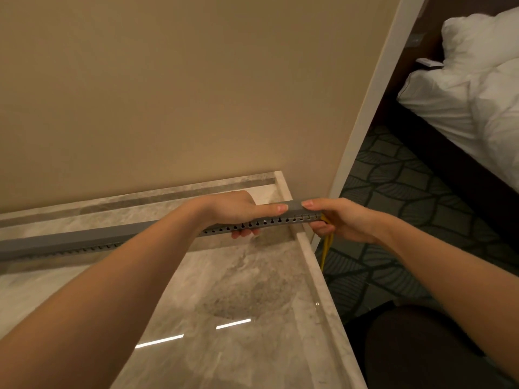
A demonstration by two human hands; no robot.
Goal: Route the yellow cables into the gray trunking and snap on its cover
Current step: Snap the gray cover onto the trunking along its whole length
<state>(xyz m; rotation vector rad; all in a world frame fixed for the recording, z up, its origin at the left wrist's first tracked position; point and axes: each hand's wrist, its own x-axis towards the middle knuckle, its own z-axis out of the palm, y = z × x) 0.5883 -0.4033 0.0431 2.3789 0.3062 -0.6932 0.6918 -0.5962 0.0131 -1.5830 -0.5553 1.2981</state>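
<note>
The gray trunking (84,241) enters at the left edge of the frame and slants slightly upward across the middle, over the marble table (247,290), its slotted side facing the camera. At centre the left hand (233,210) wraps it, thumb laid flat along the top face and fingers curled underneath. Just right of that, the right hand (339,220) pinches the trunking's end, thumb on top, fingers curled below. The yellow cables (325,249) come out of that end beside those fingers and hang past the table's edge. Patterned carpet (393,186) fills the right, with a bed (477,88) of white bedding at upper right.
</note>
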